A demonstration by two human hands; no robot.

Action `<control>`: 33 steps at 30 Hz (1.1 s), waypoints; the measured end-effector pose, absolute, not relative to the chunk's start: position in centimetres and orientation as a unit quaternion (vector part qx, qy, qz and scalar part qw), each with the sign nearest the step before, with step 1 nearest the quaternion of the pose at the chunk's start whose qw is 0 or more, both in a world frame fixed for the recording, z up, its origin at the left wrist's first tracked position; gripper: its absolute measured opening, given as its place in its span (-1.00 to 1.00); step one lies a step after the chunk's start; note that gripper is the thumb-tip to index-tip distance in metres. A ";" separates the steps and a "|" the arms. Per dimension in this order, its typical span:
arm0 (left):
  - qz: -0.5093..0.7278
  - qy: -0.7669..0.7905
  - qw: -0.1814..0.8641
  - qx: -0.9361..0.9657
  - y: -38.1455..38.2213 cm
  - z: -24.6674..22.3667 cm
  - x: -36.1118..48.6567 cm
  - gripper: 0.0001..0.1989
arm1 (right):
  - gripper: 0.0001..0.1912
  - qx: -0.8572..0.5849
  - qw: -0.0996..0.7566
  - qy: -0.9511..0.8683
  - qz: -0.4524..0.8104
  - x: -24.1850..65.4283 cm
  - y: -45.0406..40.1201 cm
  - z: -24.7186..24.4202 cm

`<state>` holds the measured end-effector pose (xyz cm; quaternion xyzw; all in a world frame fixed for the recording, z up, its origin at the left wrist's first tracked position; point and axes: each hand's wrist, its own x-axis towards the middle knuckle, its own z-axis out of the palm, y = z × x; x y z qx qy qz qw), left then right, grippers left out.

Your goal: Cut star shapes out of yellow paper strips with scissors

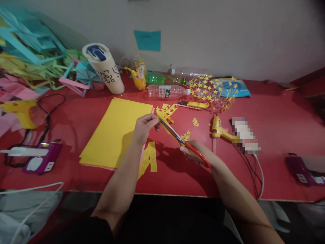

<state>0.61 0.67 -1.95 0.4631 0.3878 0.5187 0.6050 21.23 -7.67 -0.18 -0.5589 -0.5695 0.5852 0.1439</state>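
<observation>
My right hand (pixel 195 151) is wrapped round the handles of red-handled scissors (pixel 194 152), whose blades point up and left. The blade tips reach my left hand (pixel 147 128), which is closed in a pinch on a small piece of yellow paper (pixel 166 126). Part of that paper lies behind the blades. Just beyond are yellow paper scraps with star-shaped holes (pixel 169 110). Small yellow paper stars (pixel 186 136) lie in a cluster by the scissors, and a second cluster of stars (pixel 195 122) is farther right. Yellow strips (pixel 153 157) lie below my left hand.
A stack of yellow sheets (pixel 111 132) lies left. Clear plastic bottles (pixel 165 91), a star-covered clear object (pixel 208 88) and a yellow cutter (pixel 194 104) are at the back. A yellow glue gun (pixel 217 127) and cabled phone (pixel 245 135) lie right; a white tumbler (pixel 109 73) stands back left.
</observation>
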 end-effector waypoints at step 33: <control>0.570 0.373 0.532 0.504 0.3 -3.1 1.5 -0.86 | -0.48 -0.514 0.192 -0.558 0.623 20.6 -7.8 -1.6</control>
